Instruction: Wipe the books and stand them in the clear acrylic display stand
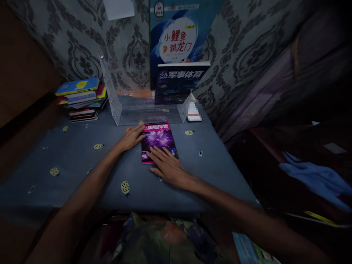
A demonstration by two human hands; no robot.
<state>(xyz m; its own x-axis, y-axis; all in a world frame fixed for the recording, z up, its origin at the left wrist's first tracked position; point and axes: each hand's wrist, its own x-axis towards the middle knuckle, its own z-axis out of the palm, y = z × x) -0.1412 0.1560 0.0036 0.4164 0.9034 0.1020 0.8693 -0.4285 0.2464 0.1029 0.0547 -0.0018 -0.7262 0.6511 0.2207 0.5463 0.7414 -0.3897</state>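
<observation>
A thin book with a purple starburst cover [162,137] lies flat on the table, its pink title band toward the back. My left hand [132,136] rests at the book's upper left edge, fingers stretched out and the fingertips touching it. Across the lower part of the cover my right hand [167,165] lies flat with its fingers spread. Just behind the book stands a clear acrylic rack [137,116]. A dark book with white lettering [178,86] leans upright in its right part.
A stack of books [82,97] sits at the back left. Behind the rack, a tall blue book [177,40] stands against the patterned wall. A small, partly blurred white object [194,114] is right of the rack. A blue cloth [313,176] lies beyond the table's right edge.
</observation>
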